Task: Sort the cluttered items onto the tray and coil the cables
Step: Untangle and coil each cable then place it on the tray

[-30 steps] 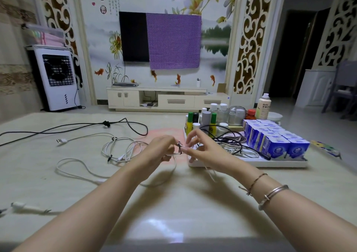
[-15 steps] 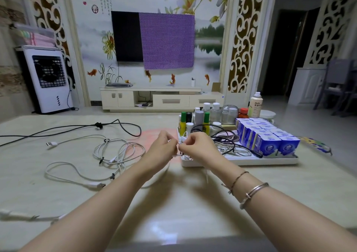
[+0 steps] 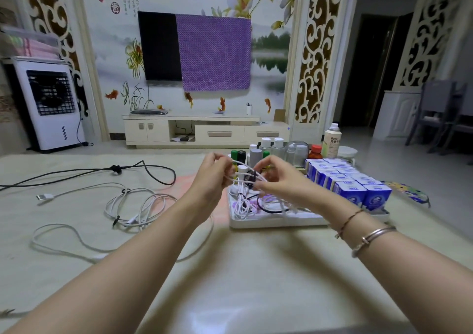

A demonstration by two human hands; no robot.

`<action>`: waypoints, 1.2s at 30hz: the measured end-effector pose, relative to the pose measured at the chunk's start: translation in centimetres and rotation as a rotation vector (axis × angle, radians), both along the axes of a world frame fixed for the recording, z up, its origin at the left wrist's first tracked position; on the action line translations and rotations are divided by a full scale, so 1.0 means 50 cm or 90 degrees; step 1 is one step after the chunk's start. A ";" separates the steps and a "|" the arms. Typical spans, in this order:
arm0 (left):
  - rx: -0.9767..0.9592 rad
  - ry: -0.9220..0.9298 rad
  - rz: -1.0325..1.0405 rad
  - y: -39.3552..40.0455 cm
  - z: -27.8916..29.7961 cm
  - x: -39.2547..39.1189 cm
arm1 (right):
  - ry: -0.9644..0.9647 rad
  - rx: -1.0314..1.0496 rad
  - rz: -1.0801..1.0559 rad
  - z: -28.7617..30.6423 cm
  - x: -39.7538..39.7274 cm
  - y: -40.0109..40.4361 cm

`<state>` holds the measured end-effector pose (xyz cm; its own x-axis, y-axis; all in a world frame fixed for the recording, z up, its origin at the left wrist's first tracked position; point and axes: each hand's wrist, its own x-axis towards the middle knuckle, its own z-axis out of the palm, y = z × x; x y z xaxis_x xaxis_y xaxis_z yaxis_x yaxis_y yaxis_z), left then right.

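We pinch the white cable (image 3: 242,200) between our left hand (image 3: 212,177) and right hand (image 3: 279,180); its coil hangs below, above the tray's (image 3: 268,222) near-left corner

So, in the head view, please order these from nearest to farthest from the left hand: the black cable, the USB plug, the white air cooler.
From the left hand:
1. Black cable, on the table just left of it.
2. USB plug, farther left on the table.
3. White air cooler, on the floor by the far left wall.

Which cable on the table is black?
The long black cable at the far left, looping toward the middle. The other loose cables there, the tangled bundle and the long cable nearer the person, are white.
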<state>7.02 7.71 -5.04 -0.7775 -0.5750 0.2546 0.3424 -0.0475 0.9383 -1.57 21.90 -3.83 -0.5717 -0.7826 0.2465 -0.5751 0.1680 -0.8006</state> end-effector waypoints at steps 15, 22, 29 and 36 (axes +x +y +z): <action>-0.689 -0.256 0.135 -0.018 -0.086 -0.146 | 0.340 0.307 -0.164 -0.086 -0.208 -0.006; -0.566 -0.305 0.170 -0.074 -0.071 -0.025 | 0.339 0.165 -0.175 -0.059 -0.104 -0.016; -0.465 -0.349 0.226 -0.152 -0.077 0.177 | 0.346 0.146 0.062 -0.068 0.072 -0.133; -0.478 -0.471 0.228 -0.216 -0.108 0.311 | 0.316 0.178 0.160 -0.073 0.197 -0.229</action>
